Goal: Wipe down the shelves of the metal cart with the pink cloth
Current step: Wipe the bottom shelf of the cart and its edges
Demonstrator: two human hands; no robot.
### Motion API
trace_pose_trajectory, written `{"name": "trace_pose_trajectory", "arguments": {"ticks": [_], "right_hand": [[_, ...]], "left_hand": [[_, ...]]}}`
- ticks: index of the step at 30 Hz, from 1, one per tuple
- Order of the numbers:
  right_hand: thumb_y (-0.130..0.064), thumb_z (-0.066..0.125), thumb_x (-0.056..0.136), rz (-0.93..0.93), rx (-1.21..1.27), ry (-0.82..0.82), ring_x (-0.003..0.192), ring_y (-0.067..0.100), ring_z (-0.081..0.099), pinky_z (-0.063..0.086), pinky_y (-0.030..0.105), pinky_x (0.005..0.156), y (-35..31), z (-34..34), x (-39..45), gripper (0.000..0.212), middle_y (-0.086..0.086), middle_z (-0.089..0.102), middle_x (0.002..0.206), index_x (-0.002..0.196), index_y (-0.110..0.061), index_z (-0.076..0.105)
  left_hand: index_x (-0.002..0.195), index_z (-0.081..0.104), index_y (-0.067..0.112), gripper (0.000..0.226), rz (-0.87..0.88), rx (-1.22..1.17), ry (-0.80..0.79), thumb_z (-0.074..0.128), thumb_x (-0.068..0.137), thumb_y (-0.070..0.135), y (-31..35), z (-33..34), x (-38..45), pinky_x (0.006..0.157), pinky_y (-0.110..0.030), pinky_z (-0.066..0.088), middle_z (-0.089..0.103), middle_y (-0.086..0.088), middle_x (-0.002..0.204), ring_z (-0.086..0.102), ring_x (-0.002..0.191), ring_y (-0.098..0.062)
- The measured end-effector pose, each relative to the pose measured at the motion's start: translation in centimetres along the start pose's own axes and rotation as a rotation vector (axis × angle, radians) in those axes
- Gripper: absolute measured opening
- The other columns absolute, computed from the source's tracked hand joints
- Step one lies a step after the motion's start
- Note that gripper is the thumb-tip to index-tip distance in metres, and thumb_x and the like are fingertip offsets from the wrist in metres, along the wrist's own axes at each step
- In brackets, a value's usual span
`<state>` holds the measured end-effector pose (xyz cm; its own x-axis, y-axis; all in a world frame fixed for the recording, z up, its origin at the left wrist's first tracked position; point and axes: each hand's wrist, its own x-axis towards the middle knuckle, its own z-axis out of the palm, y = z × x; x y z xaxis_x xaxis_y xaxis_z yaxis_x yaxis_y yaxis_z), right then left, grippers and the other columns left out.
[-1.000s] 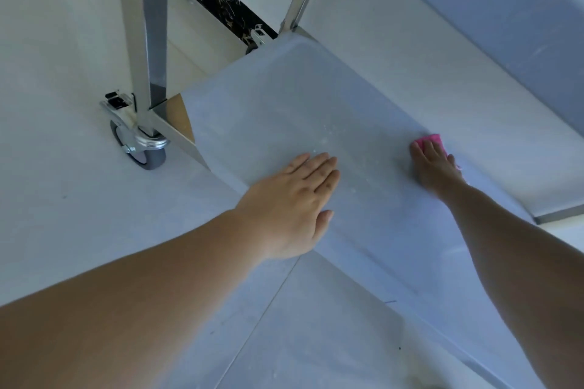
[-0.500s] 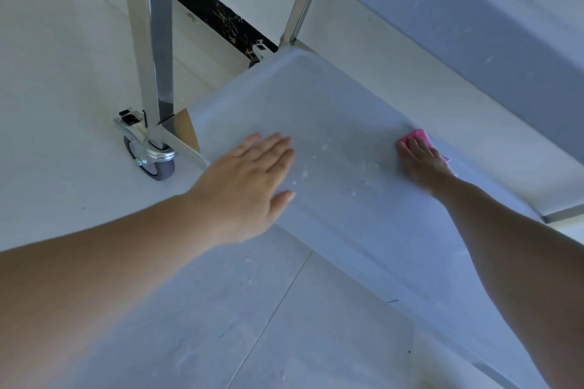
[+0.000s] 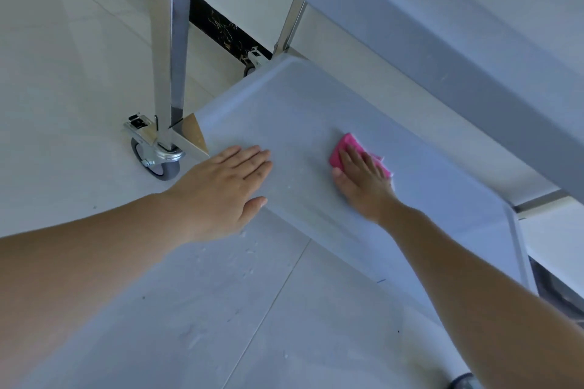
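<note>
I have my right hand [image 3: 363,180] pressed flat, fingers spread, on the folded pink cloth [image 3: 343,151], which lies on the low grey shelf of the metal cart [image 3: 284,110], roughly midway along it and nearer its far edge. My left hand [image 3: 227,186] rests open and empty, palm down, over the shelf's near edge close to the left corner, by the shiny square steel post [image 3: 167,41] and its grey caster wheel [image 3: 155,161]. To do this pass well, I judge I should keep the palm weight even on the cloth and draw it in long overlapping strokes toward the left corner, since pale specks show on the shelf between my hands and a short dab would likely just scatter them; the left hand is well placed to steady the cart against rolling on the tiled floor [image 3: 63,73]. Much of the cloth is hidden under my fingers, so I cannot tell how it is folded. The upper shelf [image 3: 442,25] crosses the top right and hides the lower shelf's far right stretch. The right end of the shelf is cut off by my forearm, and a dark object at the bottom right edge is too cropped to identify.
</note>
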<state>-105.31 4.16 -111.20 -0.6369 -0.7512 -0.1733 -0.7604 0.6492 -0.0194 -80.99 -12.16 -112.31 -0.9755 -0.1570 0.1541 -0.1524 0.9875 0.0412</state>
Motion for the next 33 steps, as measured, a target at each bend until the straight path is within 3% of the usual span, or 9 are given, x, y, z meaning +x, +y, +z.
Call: {"name": "trace_pose_trajectory", "arguments": {"ticks": [4, 7, 12, 17, 25, 30, 33], "right_hand": [[-0.081, 0.001, 0.072, -0.113, 0.008, -0.008, 0.144, 0.017, -0.008, -0.009, 0.044, 0.112, -3.9, 0.7, -3.8, 0.084, -0.017, -0.01, 0.154, 0.145, -0.04, -0.005], [-0.078, 0.008, 0.076, -0.177, -0.024, -0.001, 0.144, 0.017, -0.011, -0.01, 0.041, 0.113, -6.4, 1.1, -6.1, 0.079, -0.018, -0.015, 0.151, 0.142, -0.041, -0.013], [-0.066, 0.022, 0.088, -0.132, -0.044, -0.067, 0.142, 0.016, -0.018, -0.015, 0.037, 0.111, -8.4, 0.3, -7.3, 0.073, -0.014, -0.016, 0.153, 0.146, -0.034, -0.009], [-0.072, 0.008, 0.082, -0.246, -0.017, -0.055, 0.142, 0.013, -0.02, -0.022, 0.029, 0.109, -9.4, 0.7, -6.9, 0.069, -0.018, -0.017, 0.152, 0.138, -0.042, -0.017], [-0.068, -0.003, 0.08, -0.245, 0.02, -0.082, 0.144, 0.015, -0.014, -0.004, 0.044, 0.117, -8.3, -0.2, -3.8, 0.072, -0.016, -0.012, 0.155, 0.146, -0.039, -0.003], [-0.051, 0.015, 0.095, -0.218, -0.033, -0.02, 0.145, 0.016, -0.006, -0.005, 0.039, 0.118, -5.9, -0.3, 1.2, 0.056, -0.01, -0.006, 0.157, 0.147, -0.034, 0.003], [-0.05, 0.02, 0.097, -0.172, -0.003, 0.025, 0.145, 0.013, -0.003, -0.009, 0.029, 0.108, -3.4, -0.3, 4.1, 0.053, -0.012, -0.002, 0.157, 0.147, -0.036, 0.008]], "left_hand": [[0.146, 0.01, 0.012, 0.06, 0.02, -0.013, 0.0, 0.016, 0.095, 0.044, -1.9, -1.7, 0.2, 0.116, -0.037, 0.0, 0.008, -0.007, 0.156, 0.001, 0.144, -0.021], [0.144, 0.015, 0.013, 0.058, 0.018, -0.053, -0.005, 0.023, 0.096, 0.043, -2.8, -2.8, 0.6, 0.116, -0.04, 0.004, 0.014, -0.008, 0.155, 0.006, 0.143, -0.024], [0.142, 0.023, 0.013, 0.055, -0.002, -0.149, 0.063, 0.029, 0.095, 0.039, -3.4, -3.1, -0.1, 0.114, -0.041, 0.007, 0.021, -0.011, 0.153, 0.013, 0.141, -0.028], [0.141, 0.027, 0.01, 0.053, -0.025, -0.157, 0.063, 0.031, 0.095, 0.037, -4.0, -1.8, -1.1, 0.115, -0.042, 0.01, 0.026, -0.013, 0.15, 0.018, 0.14, -0.028], [0.14, 0.029, 0.01, 0.053, 0.01, -0.117, 0.089, 0.028, 0.094, 0.037, -3.7, -1.6, 0.2, 0.115, -0.04, 0.012, 0.031, -0.011, 0.148, 0.021, 0.138, -0.026], [0.136, 0.036, 0.01, 0.05, 0.016, -0.104, 0.096, 0.033, 0.093, 0.036, -4.0, -1.0, 1.2, 0.114, -0.04, 0.015, 0.037, -0.011, 0.144, 0.028, 0.135, -0.026], [0.137, 0.034, 0.011, 0.053, 0.019, -0.084, 0.072, 0.027, 0.093, 0.04, -4.1, -0.2, 1.1, 0.114, -0.039, 0.012, 0.035, -0.008, 0.147, 0.026, 0.137, -0.025]]}}
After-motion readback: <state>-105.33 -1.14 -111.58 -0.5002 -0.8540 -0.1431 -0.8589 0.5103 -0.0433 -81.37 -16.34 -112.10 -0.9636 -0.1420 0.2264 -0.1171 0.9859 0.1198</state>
